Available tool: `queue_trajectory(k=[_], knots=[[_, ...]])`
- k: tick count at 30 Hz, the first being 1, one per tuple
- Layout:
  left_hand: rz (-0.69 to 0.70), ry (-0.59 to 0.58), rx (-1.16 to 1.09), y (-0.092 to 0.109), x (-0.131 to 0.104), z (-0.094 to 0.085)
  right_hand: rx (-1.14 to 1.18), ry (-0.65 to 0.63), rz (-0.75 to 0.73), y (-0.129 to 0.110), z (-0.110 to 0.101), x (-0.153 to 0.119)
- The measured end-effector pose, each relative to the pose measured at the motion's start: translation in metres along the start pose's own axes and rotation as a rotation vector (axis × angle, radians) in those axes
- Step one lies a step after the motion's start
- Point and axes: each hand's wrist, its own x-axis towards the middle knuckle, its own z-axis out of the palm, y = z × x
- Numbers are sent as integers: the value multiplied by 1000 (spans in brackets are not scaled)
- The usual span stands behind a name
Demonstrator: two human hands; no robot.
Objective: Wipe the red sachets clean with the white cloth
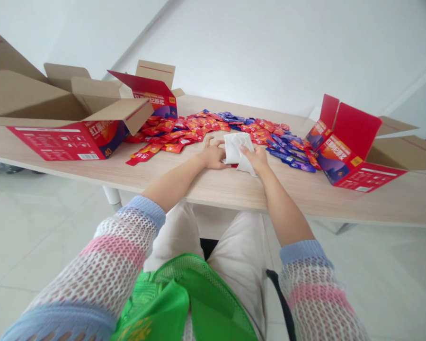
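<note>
A white cloth pouch [236, 147] lies on the wooden table [213, 182] in front of me. My left hand [215, 154] holds its left edge, and my right hand [255, 157] grips its right side. A bit of red shows under the pouch. Just beyond the pouch spreads a heap of red sachets [177, 130], and blue-purple sachets [287, 149] lie to its right.
An open red carton [67, 135] lies on the table's left, with another open red box [156, 92] behind it. A red carton with raised flaps [348, 151] lies at the right. A green mesh bag [184, 303] rests on my lap. White tiled floor surrounds the table.
</note>
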Motion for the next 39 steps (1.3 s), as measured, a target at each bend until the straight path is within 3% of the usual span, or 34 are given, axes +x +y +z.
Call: queue_trajectory(k=[4,8,10,13,15,18,23,26,30,33,36,39], knots=[[48,66,-53,18,3,-5,-96,393,-50,7,-12,11],[41,226,-28,26,5,-7,-307,664,-31,7,-29,13],[114,196,0,26,5,-6,-407,735,-31,3,-33,11],[253,26,57,25,5,-2,-484,783,-12,-4,-34,7],[253,-54,87,24,7,1,-503,787,9,-8,-32,6],[157,-69,102,25,9,1,-514,760,25,-10,-29,5],[47,36,96,25,11,0,-542,723,10,-9,-26,5],[-17,106,-36,14,12,5,-570,710,20,-12,-27,3],[-206,176,-275,-7,16,16,-632,736,36,-16,-34,2],[-202,202,-314,-12,18,18,-698,721,71,-14,-39,4],[-123,34,-214,-2,17,13,-798,596,100,-5,-33,6],[-136,-174,-87,11,16,8,-899,248,107,6,-16,5]])
